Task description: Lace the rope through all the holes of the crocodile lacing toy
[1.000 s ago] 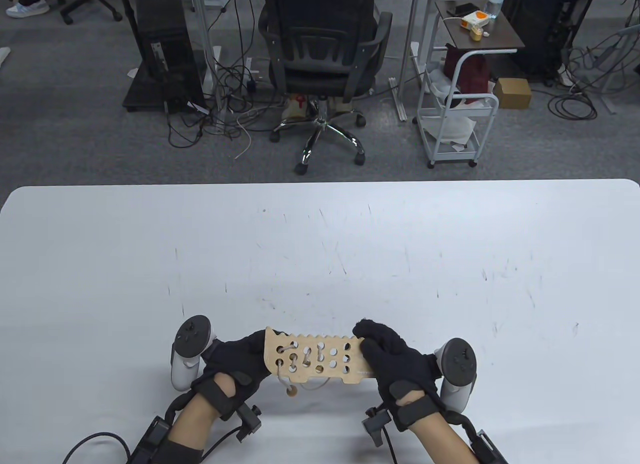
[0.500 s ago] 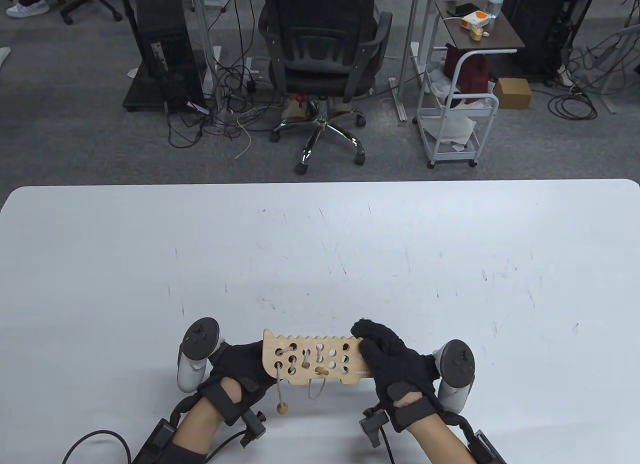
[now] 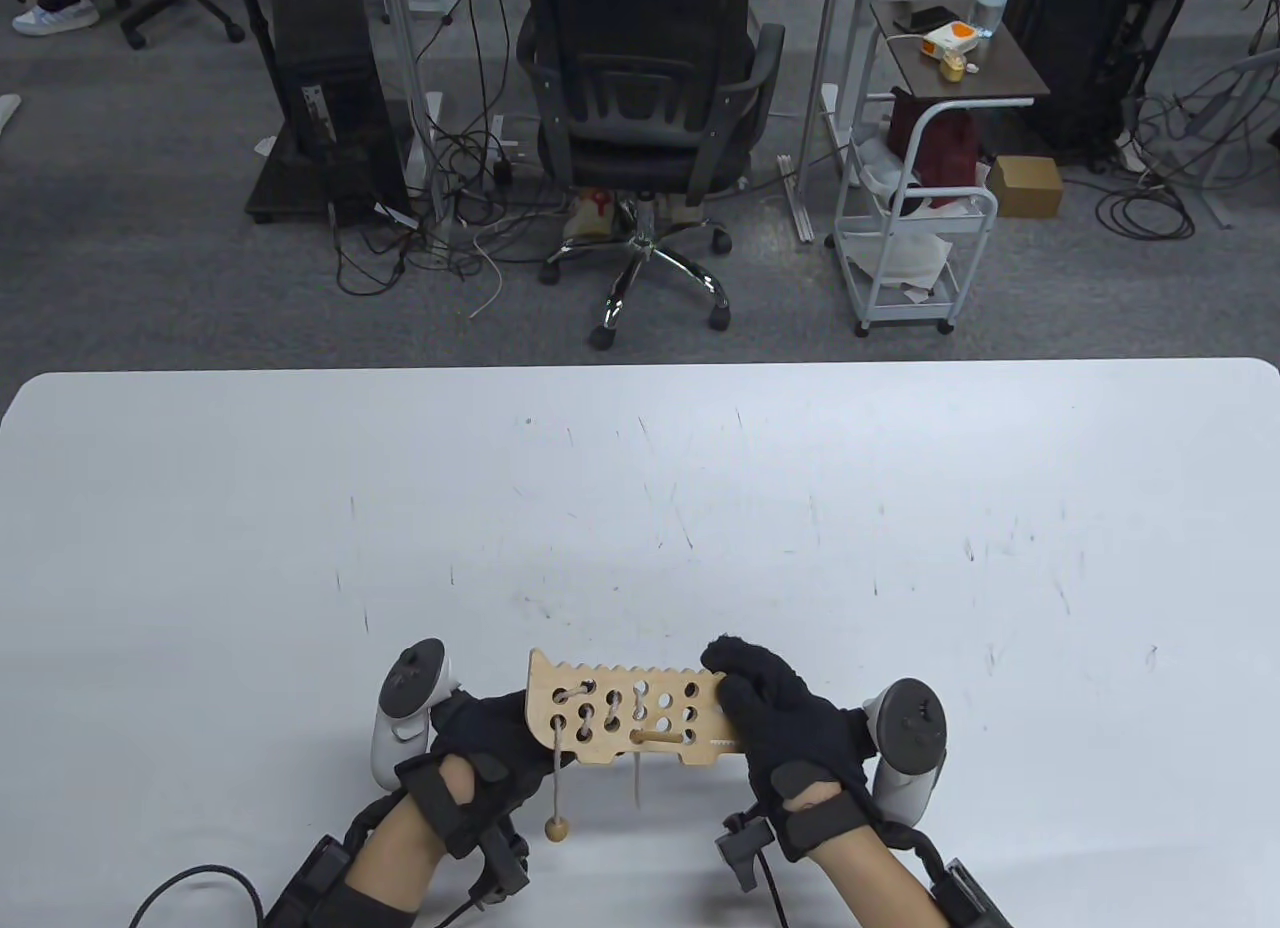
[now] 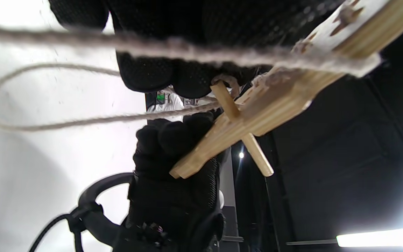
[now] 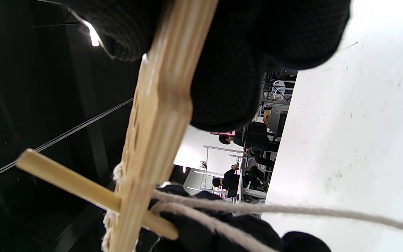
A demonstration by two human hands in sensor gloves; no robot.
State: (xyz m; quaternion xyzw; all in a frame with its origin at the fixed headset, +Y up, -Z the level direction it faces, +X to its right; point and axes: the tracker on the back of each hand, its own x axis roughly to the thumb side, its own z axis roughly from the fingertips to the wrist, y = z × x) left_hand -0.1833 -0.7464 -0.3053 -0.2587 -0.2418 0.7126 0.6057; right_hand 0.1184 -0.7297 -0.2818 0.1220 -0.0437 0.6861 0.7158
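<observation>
— While held up off the table near its front edge, where exactly does the crocodile board sit?
— Between the two gloves, long side across, face tipped up toward the overhead camera; probably kept so to show the holes.
— And nearest the front edge?
— Hanging below the board: a wooden bead on the rope at the laced end, and beside it a second strand dropping from the middle. Left slack, likely to allow the next pull.
— Left hand?
— Mostly hidden under the laced end in the table view. From its wrist camera, fingertips pressed at the back end of the wooden needle, apparently pushing it through a hole from behind; whether pinching or only pressing, cannot tell.
— Right hand?
— Clamped on the unlaced end, thumb on one face and fingers curled over the other, seemingly to steady the board against that push.
— Needle from above?
— Poking out of a bottom-row hole near the middle, pointing toward the right hand.
— Progress?
— Holes at the left end laced; several toward the right end open. Roughly half done, by the look of it.
— Farther off?
— Beyond the table's far edge, an office chair and a small white cart.
</observation>
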